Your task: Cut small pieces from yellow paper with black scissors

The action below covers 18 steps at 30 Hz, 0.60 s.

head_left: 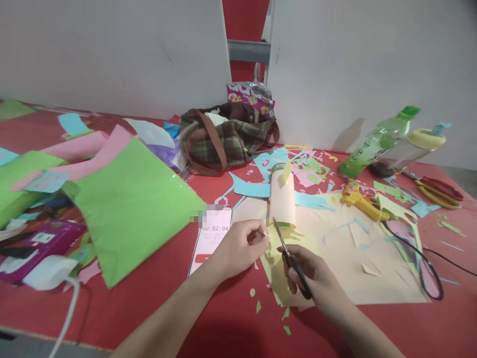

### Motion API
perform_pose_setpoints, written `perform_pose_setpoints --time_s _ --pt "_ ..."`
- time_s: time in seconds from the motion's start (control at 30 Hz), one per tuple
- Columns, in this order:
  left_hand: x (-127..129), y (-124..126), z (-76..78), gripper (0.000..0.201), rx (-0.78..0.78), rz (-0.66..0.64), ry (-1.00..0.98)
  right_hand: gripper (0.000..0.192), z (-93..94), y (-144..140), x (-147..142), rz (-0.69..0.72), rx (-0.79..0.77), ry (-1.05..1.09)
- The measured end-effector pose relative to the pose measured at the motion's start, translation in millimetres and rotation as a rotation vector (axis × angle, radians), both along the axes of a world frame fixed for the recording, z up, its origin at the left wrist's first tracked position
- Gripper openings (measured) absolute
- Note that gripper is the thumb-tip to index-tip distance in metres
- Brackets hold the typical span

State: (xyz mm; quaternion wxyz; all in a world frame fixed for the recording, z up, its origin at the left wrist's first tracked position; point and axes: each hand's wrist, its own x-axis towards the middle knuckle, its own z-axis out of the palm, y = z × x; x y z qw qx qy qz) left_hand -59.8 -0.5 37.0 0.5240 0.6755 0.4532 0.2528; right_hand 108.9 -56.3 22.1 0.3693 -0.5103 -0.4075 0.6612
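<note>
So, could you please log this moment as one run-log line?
right hand: holds scissors | left hand: pinches small yellow scrap | nearby: phone, paper-wrapped cylinder

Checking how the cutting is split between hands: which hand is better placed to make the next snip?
The right hand: it holds the scissors, blades pointing at the small yellow scrap pinched by the left hand, which probably just steadies it.

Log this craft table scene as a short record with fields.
left hand: pinches a small yellow paper scrap
right hand: grip closed on black-handled scissors, blades toward the scrap
under hands: large beige paper sheet
behind: beige paper-wrapped tube, yellow glue gun
left side: phone showing a timer, green paper sheet
surface: red table
</note>
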Motion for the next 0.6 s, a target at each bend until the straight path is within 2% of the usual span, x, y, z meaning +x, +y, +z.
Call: perform_pose_setpoints --time_s 0.2,0.4,0.6 --pt "5 -4 1.6 0.011 -0.024 -0.133 0.02 0.045 -2.9 2 0 -0.051 0.195 0.148" --pt "12 -10 1.0 0.01 0.008 -0.323 0.079 0.038 -0.3 -1 0 -0.119 0.156 0.061" --pt "13 -13 4.9 0.018 0.037 -0.384 0.057 0.036 8.3 -1 -4 -0.077 0.154 -0.045"
